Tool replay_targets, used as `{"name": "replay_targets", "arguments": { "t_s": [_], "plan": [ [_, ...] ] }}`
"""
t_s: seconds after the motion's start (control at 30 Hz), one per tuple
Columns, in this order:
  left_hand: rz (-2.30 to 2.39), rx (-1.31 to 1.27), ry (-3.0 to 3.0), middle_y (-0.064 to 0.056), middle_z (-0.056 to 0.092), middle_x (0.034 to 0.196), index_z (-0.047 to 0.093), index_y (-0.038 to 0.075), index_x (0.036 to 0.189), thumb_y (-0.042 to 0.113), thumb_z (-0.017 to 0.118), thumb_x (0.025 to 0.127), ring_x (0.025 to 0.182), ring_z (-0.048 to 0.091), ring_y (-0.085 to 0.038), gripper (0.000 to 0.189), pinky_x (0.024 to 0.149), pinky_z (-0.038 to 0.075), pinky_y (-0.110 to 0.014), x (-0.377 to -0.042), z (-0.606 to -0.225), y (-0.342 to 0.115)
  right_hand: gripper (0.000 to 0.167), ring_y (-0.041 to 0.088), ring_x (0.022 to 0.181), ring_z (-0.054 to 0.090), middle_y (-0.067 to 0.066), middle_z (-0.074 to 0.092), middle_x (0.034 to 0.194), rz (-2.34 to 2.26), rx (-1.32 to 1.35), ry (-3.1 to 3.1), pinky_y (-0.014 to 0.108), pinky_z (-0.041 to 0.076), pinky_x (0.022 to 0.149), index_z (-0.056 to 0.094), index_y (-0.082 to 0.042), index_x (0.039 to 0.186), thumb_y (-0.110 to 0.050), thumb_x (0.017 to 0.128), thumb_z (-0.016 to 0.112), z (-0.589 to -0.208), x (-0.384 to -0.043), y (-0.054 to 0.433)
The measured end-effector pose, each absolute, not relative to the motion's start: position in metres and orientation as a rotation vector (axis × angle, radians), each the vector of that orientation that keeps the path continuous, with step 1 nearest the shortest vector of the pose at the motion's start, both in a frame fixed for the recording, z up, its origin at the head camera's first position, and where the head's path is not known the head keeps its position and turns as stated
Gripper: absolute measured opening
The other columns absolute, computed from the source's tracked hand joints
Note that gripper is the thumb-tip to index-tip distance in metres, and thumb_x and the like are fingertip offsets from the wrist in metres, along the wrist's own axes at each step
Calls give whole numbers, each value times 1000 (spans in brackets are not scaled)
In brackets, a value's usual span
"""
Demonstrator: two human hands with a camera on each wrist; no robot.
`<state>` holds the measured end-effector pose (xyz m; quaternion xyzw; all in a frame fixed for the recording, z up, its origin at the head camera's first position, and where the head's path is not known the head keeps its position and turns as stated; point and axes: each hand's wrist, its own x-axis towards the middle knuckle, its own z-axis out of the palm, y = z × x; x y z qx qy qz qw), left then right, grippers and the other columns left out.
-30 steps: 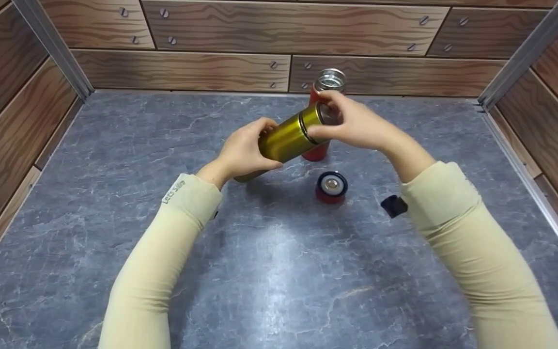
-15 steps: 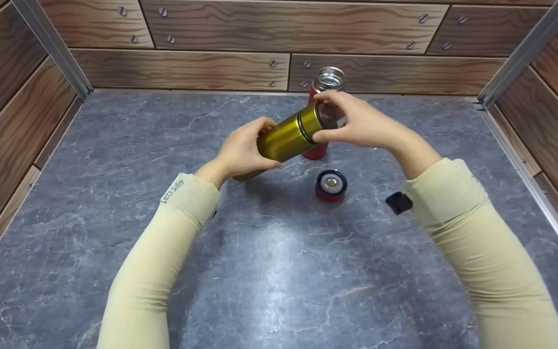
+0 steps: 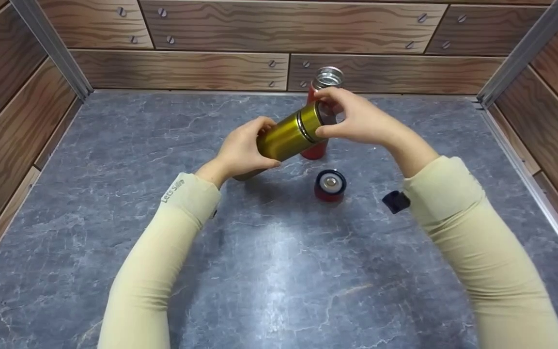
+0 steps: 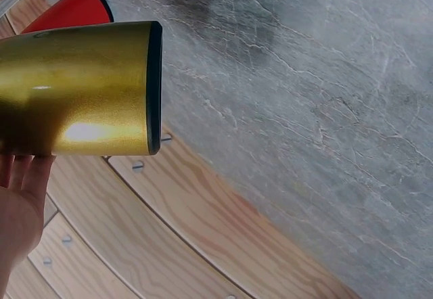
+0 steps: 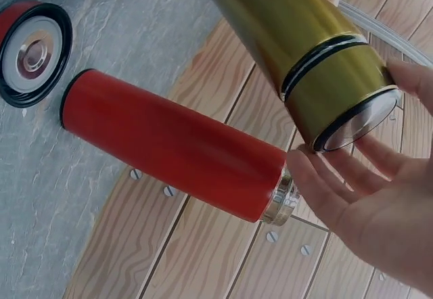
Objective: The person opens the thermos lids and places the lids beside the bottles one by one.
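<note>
A gold thermos [image 3: 284, 140] is held tilted above the table, its capped end up and to the right. My left hand [image 3: 242, 148] grips its body, thumb on the near side. At the upper end, the fingers and thumb of my right hand [image 3: 359, 118] hold the gold cap [image 3: 311, 118] by its rim. A dark ring with a silver line shows between cap and body in the right wrist view. Behind the cap stands an upright red thermos [image 5: 176, 143], its bare steel neck [image 3: 328, 77] uncovered. Its red lid [image 3: 330, 195] lies on the table, inner side up.
The grey marbled table [image 3: 269, 271] is bounded by wood-patterned walls [image 3: 221, 70] at the back and sides. Metal corner posts [image 3: 51, 46] stand at the back corners. A dark strap end [image 3: 396, 201] hangs from my right cuff.
My right hand has shifted slightly at the cap, its thumb moving a little to the right along it. The left hand and gold thermos stay almost in place.
</note>
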<state>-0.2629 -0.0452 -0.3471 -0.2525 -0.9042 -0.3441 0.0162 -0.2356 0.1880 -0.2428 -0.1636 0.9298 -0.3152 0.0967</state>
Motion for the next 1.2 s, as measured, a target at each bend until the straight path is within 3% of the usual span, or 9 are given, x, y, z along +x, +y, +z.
{"name": "replay_targets", "arguments": {
  "t_s": [0.1,0.23,0.37,0.43,0.57,0.63,0.8,0.9,1.2],
  "plan": [
    [-1062,-778,-2815,-3,59,117,49,15,124,34,83,62,102,55,-18,73,93,43,-35,-263,-346,-45,80,31,119,48,18,47,134,-921,-407,2768,47,39,101,28,-7,144,-40,82,67,-243,-235,187],
    [-1065,-789,-2816,-4,59,117,49,15,125,34,83,62,103,56,-18,74,93,43,-35,-262,-345,-44,84,28,100,57,18,54,124,-839,-207,2795,36,51,80,34,-6,140,-63,82,54,-244,-235,184],
    [-1066,-792,-2807,-4,60,117,49,14,124,32,83,62,102,56,-18,73,93,43,-35,-262,-345,-44,75,23,83,59,17,57,118,-830,-209,2786,25,51,61,43,-3,133,-58,84,55,-245,-235,183],
    [-1066,-792,-2799,-4,60,116,50,15,124,32,84,62,102,56,-18,73,93,43,-35,-262,-345,-45,69,23,85,58,18,56,119,-852,-268,2782,27,52,65,43,-3,133,-49,85,59,-245,-235,183],
    [-1062,-790,-2796,-4,60,116,50,15,124,33,84,61,102,56,-18,73,93,43,-35,-262,-345,-46,64,28,104,55,19,54,123,-881,-415,2773,40,47,89,39,-4,136,-28,82,65,-246,-236,183],
    [-1063,-787,-2795,-4,59,117,50,15,124,34,84,61,102,56,-18,74,93,43,-35,-262,-346,-46,68,29,112,52,19,53,126,-896,-437,2764,44,42,98,36,-5,138,-26,82,67,-246,-236,183],
    [-1070,-783,-2794,-4,59,117,50,15,124,32,83,62,102,56,-18,73,93,43,-35,-262,-345,-45,76,24,94,56,17,53,125,-894,-272,2781,34,51,78,36,-8,139,-53,83,60,-247,-236,182],
    [-1066,-791,-2799,-4,59,117,50,15,124,31,83,62,102,56,-18,72,92,44,-36,-262,-345,-44,73,21,80,56,17,56,119,-878,-227,2788,26,51,61,42,-5,134,-54,84,59,-248,-237,183],
    [-1041,-798,-2824,-4,59,117,49,15,125,35,82,63,102,55,-18,74,92,44,-35,-264,-346,-44,63,28,108,50,17,52,121,-914,-470,2821,43,43,93,44,-5,130,-21,76,72,-249,-238,187]
  ]
}}
